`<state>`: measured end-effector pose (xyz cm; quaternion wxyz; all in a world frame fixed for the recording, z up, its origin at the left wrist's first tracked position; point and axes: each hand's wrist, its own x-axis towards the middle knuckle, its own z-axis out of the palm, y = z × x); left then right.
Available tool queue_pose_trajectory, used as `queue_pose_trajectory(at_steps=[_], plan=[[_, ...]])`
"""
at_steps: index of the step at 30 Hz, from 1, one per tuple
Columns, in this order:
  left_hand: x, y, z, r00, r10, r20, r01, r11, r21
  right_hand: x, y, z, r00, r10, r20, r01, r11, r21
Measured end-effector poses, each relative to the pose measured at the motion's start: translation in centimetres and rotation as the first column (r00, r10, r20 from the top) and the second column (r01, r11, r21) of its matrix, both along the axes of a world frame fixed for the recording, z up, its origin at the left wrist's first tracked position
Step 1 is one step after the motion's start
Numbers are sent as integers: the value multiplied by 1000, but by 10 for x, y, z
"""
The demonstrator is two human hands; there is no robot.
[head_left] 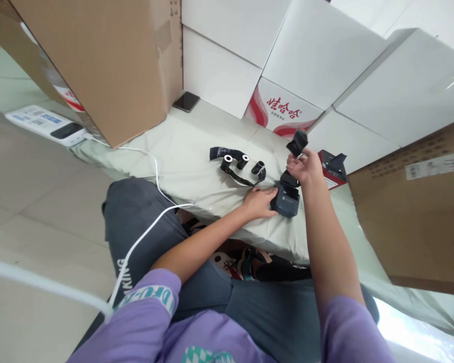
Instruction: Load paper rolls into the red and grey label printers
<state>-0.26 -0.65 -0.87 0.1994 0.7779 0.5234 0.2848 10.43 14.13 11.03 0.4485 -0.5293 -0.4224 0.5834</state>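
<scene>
A small dark blue box-shaped device [286, 200] sits on a pale low table [181, 151] near its front edge. My left hand [259, 201] rests against the device's left side, fingers closed on its edge. My right hand [305, 166] is above the device, fingers pinched round a black piece [297, 142] that sticks up from it. Beside them lie a few small black rolls with white cores [242, 164] and a dark strip [221, 152].
A large brown carton [109, 65] stands at the back left, white boxes [318, 50] along the back, another brown carton [419, 212] at the right. A phone [186, 101] lies by the carton. A white cable [144, 237] runs over my knee. A red box [331, 169] holds another black device.
</scene>
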Motion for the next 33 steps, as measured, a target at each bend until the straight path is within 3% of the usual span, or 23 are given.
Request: queue_pose_trajectory(at_steps=[3,7,10,13,17,22,27,33], plan=[[0,1,1,1000,2,-9,-2,1000,-1,-11,9,-3,995,-25,-92,24,1000,-8],[0,2,2,1000,-3,-20,2,1000,-2,-21,16,-16,998,33,57,-42,986,162],[0,2,2,1000,-1,-21,1,1000,-1,-32,21,-25,977,-87,196,29,960,279],[0,2,2,1000,-5,-13,5,1000,-10,-45,27,-33,895,-272,353,111,903,414],[0,3,0,1000,-13,2,13,1000,-1,-59,35,-42,739,-311,598,-51,859,509],[-1,3,1,1000,-15,2,15,1000,-12,-69,39,-53,534,-276,799,-156,897,414],[-1,3,2,1000,-23,14,23,1000,0,-72,44,-62,295,-116,949,-344,913,218],[-2,1,3,1000,-16,24,17,1000,-1,-68,59,-65,245,-124,961,-366,906,211]])
